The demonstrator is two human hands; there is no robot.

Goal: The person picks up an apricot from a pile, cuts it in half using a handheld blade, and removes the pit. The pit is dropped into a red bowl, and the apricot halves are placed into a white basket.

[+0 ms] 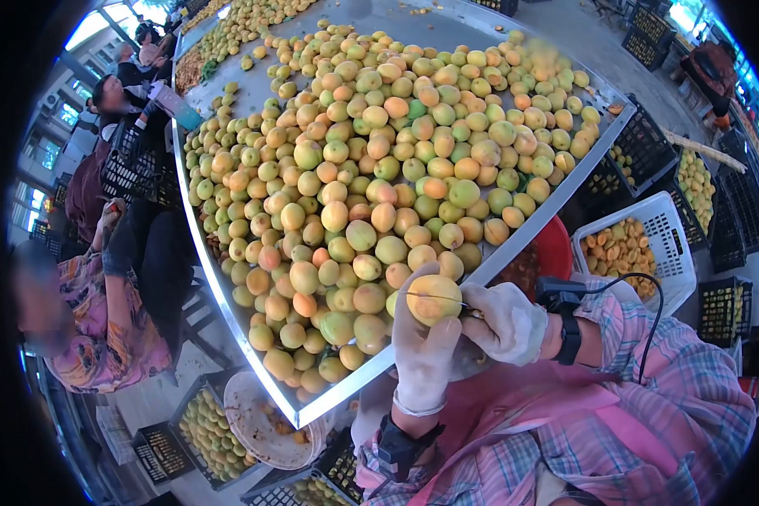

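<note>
My left hand [420, 363], in a whitish glove, holds a yellow-orange apricot [431, 305] between thumb and fingers, close over the near corner of the metal table [339, 390]. Across the fruit's face lies the thin blade of a small knife [452, 300]. The knife's handle end is closed in my gloved right hand [508, 325], mostly hidden by the fingers. Just beyond both hands spreads a big heap of apricots [371, 194], green-yellow to orange, reaching up to the raised metal rim.
Right of me stand a white crate [679, 244] of halved apricots and a red tub [552, 253]. Below the left rim are a pale bucket [236, 405] and a crate of apricots [211, 434]. A person [101, 312] sits at the left; others are farther back.
</note>
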